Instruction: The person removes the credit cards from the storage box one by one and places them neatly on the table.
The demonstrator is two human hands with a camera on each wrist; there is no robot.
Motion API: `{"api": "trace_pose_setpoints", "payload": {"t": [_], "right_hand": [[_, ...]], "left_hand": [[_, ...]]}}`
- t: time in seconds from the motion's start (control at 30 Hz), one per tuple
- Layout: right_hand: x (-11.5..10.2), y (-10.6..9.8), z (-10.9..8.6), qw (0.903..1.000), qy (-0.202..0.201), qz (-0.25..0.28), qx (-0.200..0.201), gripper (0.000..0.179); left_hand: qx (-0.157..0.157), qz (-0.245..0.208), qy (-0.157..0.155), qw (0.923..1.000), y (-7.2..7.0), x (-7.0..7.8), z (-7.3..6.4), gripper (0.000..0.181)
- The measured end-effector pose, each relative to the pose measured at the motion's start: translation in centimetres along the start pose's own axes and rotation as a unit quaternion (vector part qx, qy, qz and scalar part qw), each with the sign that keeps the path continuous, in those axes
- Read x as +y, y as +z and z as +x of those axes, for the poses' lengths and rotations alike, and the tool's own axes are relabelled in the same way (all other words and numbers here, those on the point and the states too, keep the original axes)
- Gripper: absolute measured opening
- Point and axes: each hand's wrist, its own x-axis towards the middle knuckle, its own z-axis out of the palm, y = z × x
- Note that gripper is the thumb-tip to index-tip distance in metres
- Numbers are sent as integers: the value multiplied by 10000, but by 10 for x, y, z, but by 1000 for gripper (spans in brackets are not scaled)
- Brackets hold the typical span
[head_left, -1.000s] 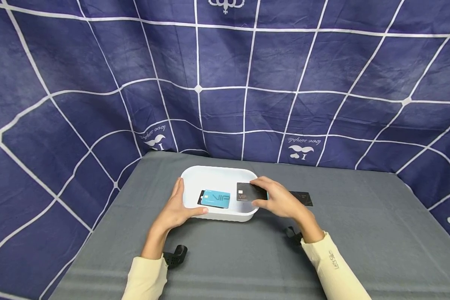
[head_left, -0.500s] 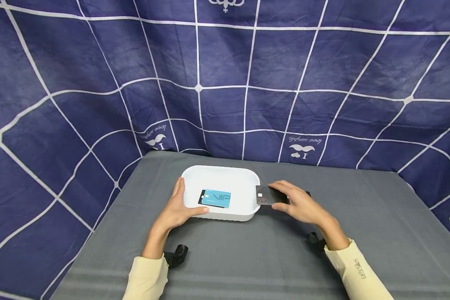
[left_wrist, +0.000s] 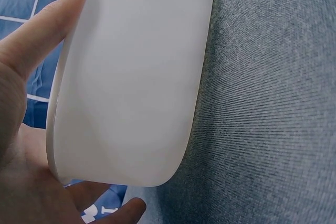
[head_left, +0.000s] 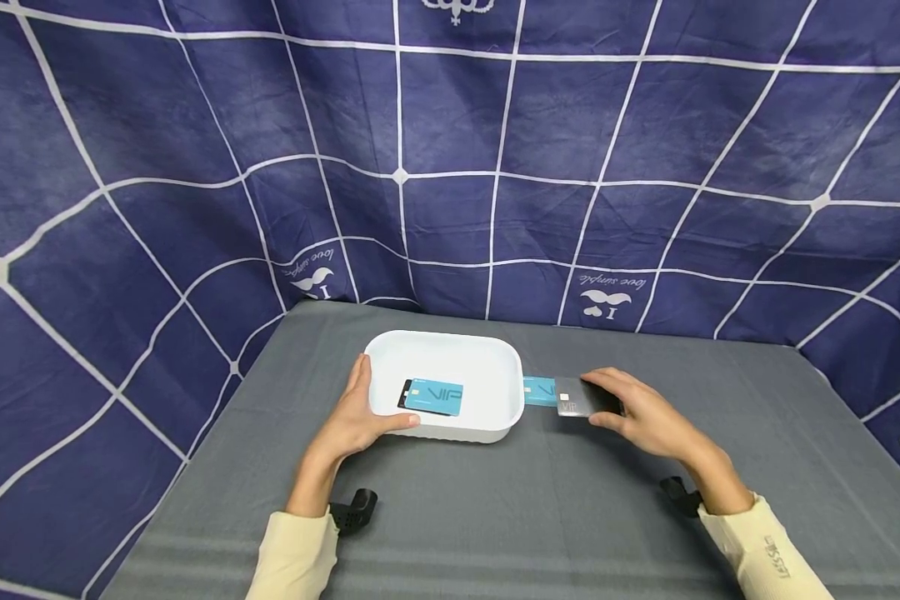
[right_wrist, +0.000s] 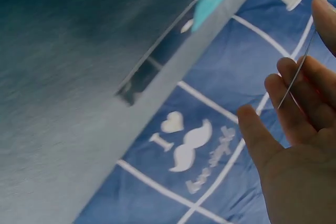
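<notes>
My left hand [head_left: 356, 417] grips the left end of a white rounded tub [head_left: 487, 354], thumb over the near rim and fingers along the end wall. In the left wrist view the tub's side wall [left_wrist: 128, 87] fills the middle. Inside lies a blue VIP card [head_left: 435, 397] on top of a black card [head_left: 403, 398]. My right hand [head_left: 645, 412] pinches a dark VIP card [head_left: 576, 398] by its right end, seen edge-on as a thin card [right_wrist: 298, 72] in the right wrist view. Beyond it, another blue card [head_left: 540, 391] lies beside the tub.
A black card [right_wrist: 157, 51] lies on the table beside the blue card in the right wrist view, hidden in the head view. Grey cloth [head_left: 495, 525] covers the table. A blue curtain [head_left: 450, 217] with white lines hangs behind it.
My right hand has carried the dark card from over the tub out to the right, uncovering the blue card beside the tub. The left hand and the tub stay put.
</notes>
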Motion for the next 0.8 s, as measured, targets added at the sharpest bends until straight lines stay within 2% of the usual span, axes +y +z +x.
{"api": "trace_pose_setpoints", "payload": {"t": [0.17,0.37,0.57,0.8], "right_hand": [[19,-2,-14,9997,250,28,-41,55],[38,-5,-29,9993,358,62,61,53],[49,-7,-40,9983,557,141,-58,53],[62,-12,-47,9973,719,170,-21,53]], "left_hand": [[19,-8,34,10000,0,-1,0,134],[37,-28,30,10000,1,0,-1,133],[28,-12,-23,10000,3,1,-3,132],[47,-46,27,10000,2,-1,-1,132]]}}
